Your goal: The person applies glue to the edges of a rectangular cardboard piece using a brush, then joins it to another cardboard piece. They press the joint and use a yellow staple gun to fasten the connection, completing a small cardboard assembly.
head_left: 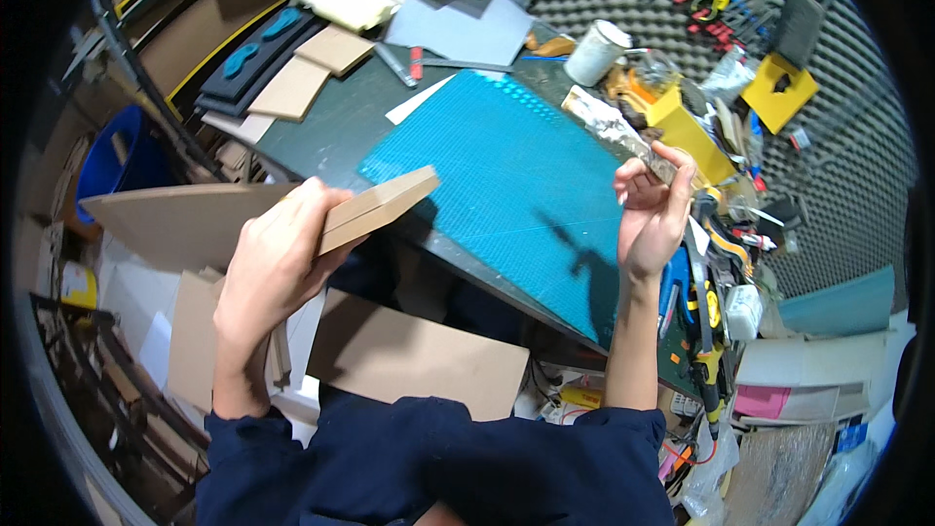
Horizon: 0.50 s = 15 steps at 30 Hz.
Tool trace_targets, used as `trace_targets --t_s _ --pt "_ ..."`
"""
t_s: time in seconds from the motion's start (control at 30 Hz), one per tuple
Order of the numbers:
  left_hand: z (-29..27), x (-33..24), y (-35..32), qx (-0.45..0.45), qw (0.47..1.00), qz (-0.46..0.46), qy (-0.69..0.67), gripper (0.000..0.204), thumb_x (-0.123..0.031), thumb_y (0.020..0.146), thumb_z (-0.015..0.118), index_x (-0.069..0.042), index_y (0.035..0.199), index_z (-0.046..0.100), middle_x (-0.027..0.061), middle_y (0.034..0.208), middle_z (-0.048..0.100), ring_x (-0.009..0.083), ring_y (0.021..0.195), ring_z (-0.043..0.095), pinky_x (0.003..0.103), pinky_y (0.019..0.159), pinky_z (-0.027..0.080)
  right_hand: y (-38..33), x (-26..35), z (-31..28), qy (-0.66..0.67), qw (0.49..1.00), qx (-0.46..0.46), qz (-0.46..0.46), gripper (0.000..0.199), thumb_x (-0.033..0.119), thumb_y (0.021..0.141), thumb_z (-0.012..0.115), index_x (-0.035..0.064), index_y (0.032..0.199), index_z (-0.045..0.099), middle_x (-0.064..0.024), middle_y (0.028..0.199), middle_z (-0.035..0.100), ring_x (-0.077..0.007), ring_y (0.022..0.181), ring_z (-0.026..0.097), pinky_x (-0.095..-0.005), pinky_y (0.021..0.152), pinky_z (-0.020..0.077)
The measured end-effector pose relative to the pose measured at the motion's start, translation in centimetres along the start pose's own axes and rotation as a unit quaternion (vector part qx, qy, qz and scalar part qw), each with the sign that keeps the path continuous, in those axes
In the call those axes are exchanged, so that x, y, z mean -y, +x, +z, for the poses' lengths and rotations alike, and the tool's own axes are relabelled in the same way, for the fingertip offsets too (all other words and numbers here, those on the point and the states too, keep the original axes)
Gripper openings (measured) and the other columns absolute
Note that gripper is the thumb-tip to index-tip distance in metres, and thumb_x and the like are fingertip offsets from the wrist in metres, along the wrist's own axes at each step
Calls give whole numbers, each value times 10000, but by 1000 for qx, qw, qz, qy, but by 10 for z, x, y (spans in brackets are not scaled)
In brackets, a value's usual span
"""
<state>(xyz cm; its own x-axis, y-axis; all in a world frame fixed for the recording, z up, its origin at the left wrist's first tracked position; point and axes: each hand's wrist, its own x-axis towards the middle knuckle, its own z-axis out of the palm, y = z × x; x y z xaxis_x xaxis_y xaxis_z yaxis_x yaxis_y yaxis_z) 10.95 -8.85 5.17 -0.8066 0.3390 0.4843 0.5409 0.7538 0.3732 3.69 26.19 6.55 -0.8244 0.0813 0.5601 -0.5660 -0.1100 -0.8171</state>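
Observation:
My left hand [282, 244] grips a small stack of brown fibreboard pieces [380, 208], thumb on top, their edges turned toward the middle. It is raised over the near left edge of the workbench. My right hand [654, 209] is up at the right side of the bench, palm turned inward and fingers curled. Between its fingers is the end of a flat strip smeared with white [606, 117], which points away to the far left. A teal cutting mat [487, 175] lies on the dark bench between my hands, with a hand-shaped shadow on it.
Brown board squares [292, 88], a grey sheet [463, 27] and a red-handled tool [416, 63] lie at the back. A white tin [597, 54] and yellow box [687, 131] crowd the right. Below the bench, a large board [419, 351] spans in front of me. A blue bin [122, 161] stands left.

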Motion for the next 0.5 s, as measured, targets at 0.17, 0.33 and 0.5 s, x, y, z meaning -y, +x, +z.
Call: trace_targets --t_s 0.17,0.33,0.5 --pt "1 3 -4 -2 1000 1 -8 498 -26 677 772 -64 1118 545 111 961 593 311 890 641 378 726 538 -48 -14 37 -7 997 77 1 313 306 1038 442 12 1081 538 -159 896 668 -168 724 641 -274 629 493" --pt "-1 1 0 11 1000 -3 9 502 -30 676 776 -59 1125 554 120 950 587 320 877 640 392 710 534 -40 -14 29 -1 999 25 35 262 257 1027 464 9 1076 534 -127 881 644 -147 711 621 -260 635 491" --pt "1 -5 3 -30 1000 4 3 337 -81 776 760 -20 1061 591 134 870 604 327 775 639 381 665 511 115 2 -51 -191 972 -88 -110 314 276 1045 473 -14 1081 587 -66 804 636 -80 650 558 -201 596 440"
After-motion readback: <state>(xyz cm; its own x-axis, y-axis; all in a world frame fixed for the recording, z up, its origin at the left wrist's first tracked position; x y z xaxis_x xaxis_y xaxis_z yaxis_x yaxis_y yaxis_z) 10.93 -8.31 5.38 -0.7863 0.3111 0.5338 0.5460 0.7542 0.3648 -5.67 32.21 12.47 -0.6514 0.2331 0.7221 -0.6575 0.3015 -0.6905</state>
